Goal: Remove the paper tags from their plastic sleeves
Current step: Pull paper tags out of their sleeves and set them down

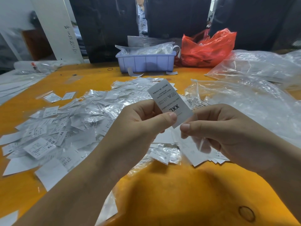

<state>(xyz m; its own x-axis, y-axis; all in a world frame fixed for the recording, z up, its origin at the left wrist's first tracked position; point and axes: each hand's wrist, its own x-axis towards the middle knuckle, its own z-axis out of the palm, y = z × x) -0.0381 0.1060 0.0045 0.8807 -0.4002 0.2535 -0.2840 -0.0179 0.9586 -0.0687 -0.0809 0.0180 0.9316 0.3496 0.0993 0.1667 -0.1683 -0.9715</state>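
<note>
A white paper tag printed "XXL" and "MADE IN CHINA" stands tilted above the table, text upside down to me. My left hand pinches its lower left edge between thumb and fingers. My right hand pinches at the tag's lower right corner, and a clear plastic sleeve hangs from under its fingers. A wide heap of sleeved and loose tags covers the orange table to the left and behind my hands.
A lilac plastic bin holding plastic bags stands at the back centre. A red plastic bag lies to its right. Large clear bags pile up on the right. A small stack of tags lies under my right hand.
</note>
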